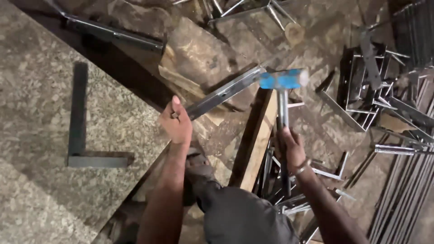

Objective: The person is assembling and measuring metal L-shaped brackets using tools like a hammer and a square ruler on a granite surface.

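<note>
Knee in dark trousers (pixel 235 212) fills lower centre. Left hand (pixel 177 122) clamps the stiff, heavy-looking steel bar (pixel 226 91) at its near end; right hand (pixel 291 147) grips the blue-headed hammer (pixel 282 81) low on its handle, frame centre.

light: dim and warm from where I sit, no single source I can pick out | shadows: deep along the stone slab (pixel 40 113) edge | glare: pale sheen on the metal bar (pixel 224 91) | blur: blue hammer head (pixel 282 79) smeared by motion | focus: corners soft, detail muddy
</note>
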